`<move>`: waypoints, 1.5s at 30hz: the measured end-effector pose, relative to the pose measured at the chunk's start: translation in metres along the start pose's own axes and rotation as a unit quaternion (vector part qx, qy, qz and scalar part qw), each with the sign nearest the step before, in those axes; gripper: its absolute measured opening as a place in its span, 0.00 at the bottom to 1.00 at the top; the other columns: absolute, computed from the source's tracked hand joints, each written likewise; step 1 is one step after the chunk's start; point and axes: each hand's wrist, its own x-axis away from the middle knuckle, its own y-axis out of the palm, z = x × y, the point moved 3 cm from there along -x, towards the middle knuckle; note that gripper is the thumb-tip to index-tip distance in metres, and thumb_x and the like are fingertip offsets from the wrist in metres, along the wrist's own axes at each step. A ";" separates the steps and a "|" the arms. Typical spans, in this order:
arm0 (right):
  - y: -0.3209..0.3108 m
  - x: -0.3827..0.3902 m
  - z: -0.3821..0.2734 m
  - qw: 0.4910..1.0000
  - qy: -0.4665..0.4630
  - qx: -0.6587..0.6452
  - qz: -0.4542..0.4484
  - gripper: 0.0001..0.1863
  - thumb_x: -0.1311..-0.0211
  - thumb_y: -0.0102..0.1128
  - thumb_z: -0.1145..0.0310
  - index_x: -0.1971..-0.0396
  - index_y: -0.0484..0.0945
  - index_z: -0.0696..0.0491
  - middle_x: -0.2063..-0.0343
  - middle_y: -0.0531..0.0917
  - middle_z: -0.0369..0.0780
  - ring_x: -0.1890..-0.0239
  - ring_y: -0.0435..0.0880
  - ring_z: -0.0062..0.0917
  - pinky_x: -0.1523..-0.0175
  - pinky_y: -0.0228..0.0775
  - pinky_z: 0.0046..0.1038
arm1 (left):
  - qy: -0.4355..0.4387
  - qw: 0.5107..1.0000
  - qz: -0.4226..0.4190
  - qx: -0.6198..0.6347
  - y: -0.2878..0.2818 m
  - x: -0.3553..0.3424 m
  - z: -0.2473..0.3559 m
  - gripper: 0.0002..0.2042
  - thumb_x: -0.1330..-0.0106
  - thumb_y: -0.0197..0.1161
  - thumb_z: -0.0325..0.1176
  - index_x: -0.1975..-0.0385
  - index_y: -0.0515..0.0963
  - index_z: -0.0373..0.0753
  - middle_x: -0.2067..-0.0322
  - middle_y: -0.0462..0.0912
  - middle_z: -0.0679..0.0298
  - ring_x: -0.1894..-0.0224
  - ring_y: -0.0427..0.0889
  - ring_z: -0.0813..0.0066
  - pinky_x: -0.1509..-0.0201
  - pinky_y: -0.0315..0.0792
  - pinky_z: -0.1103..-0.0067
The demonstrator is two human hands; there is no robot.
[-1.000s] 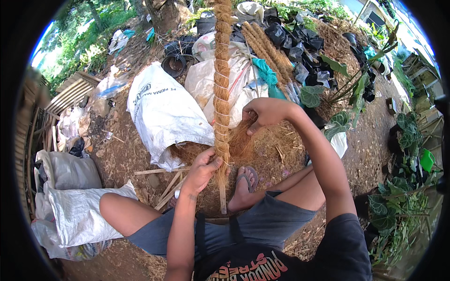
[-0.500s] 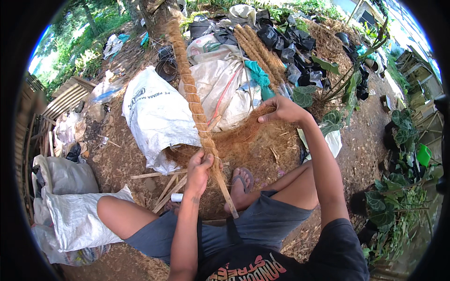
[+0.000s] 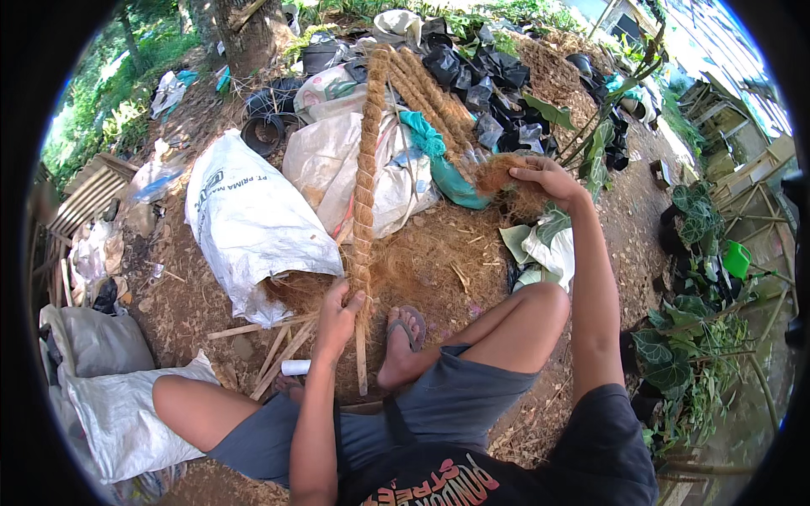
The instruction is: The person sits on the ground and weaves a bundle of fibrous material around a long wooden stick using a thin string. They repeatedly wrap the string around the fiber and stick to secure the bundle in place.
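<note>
My left hand (image 3: 342, 310) grips the lower part of a long pole (image 3: 368, 160) wrapped in brown coir fibre and wound with thin white string, its bare wooden end hanging between my legs. My right hand (image 3: 542, 177) is raised at the right, closed on a loose wad of coir fibre (image 3: 504, 175), clear of the pole. A white sack (image 3: 245, 215) lies open at the left, with fibre (image 3: 299, 291) spilling from its mouth. A white cylindrical spool (image 3: 295, 368) lies beside my left forearm.
Finished-looking coir poles (image 3: 434, 101) rest on pale sacks (image 3: 321, 164) and teal cloth. Black bags (image 3: 498, 67) are heaped behind. Sticks (image 3: 270, 354) lie left of my foot. Potted leafy plants (image 3: 675, 337) line the right; more sacks (image 3: 126, 401) are at the left.
My right hand has drawn the fibre up and rightward, away from the pole. The pole tilted left and is now more upright, still in my left hand.
</note>
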 end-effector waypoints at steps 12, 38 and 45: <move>0.071 0.001 0.055 0.938 -0.095 -0.333 0.016 0.18 0.28 0.61 0.68 0.43 0.75 0.59 0.53 0.83 0.36 0.52 0.83 0.21 0.48 0.78 0.29 | -0.029 0.999 0.010 -0.009 0.000 -0.009 0.003 0.15 0.28 0.61 0.28 0.46 0.78 0.27 0.45 0.81 0.51 0.47 0.82 0.63 0.39 0.72 0.72; 0.326 0.131 0.036 0.879 -0.099 -0.433 -0.171 0.28 0.32 0.69 0.69 0.36 0.70 0.59 0.46 0.82 0.38 0.46 0.80 0.21 0.40 0.73 0.28 | -0.032 0.979 0.082 0.184 -0.040 -0.003 0.061 0.10 0.23 0.55 0.29 0.48 0.77 0.32 0.60 0.87 0.60 0.57 0.85 0.72 0.48 0.75 0.74; 0.357 0.091 0.060 0.955 -0.053 -0.285 -0.052 0.20 0.31 0.68 0.68 0.43 0.78 0.59 0.52 0.84 0.36 0.55 0.81 0.16 0.51 0.75 0.22 | -0.016 0.971 0.057 0.233 -0.034 0.003 0.060 0.15 0.24 0.61 0.38 0.49 0.77 0.32 0.57 0.86 0.60 0.55 0.86 0.70 0.47 0.80 0.73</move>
